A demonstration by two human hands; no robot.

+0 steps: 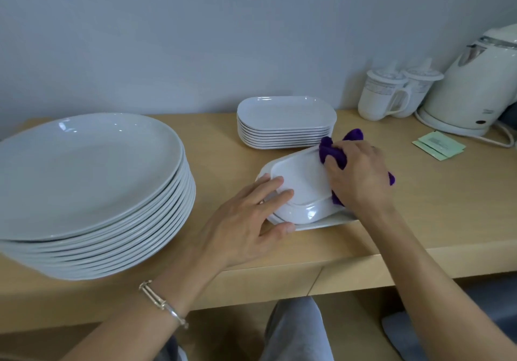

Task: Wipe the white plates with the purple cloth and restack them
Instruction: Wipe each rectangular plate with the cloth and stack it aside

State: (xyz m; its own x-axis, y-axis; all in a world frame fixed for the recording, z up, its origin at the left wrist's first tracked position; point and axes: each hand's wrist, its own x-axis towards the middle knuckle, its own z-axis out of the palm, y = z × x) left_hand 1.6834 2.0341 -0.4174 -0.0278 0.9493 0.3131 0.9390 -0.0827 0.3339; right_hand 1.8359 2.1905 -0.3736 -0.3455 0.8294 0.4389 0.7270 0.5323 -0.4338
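Observation:
A small white rectangular plate (pixel 300 184) lies upside down on top of another white plate (pixel 327 222) near the table's front edge. My left hand (pixel 246 220) steadies its left end, fingers laid flat on the base and thumb at the rim. My right hand (pixel 361 176) grips the bunched purple cloth (pixel 333 150) and presses it against the plate's right side. A stack of several small rectangular plates (pixel 285 122) stands just behind. A tall stack of large round white plates (pixel 89 192) fills the left of the table.
The wooden table (pixel 433 206) ends at a front edge just below the plates. Two white lidded mugs (pixel 391 94) and a white electric kettle (pixel 472 86) stand at the back right by the wall. Green sachets (pixel 439 145) lie in front of the kettle.

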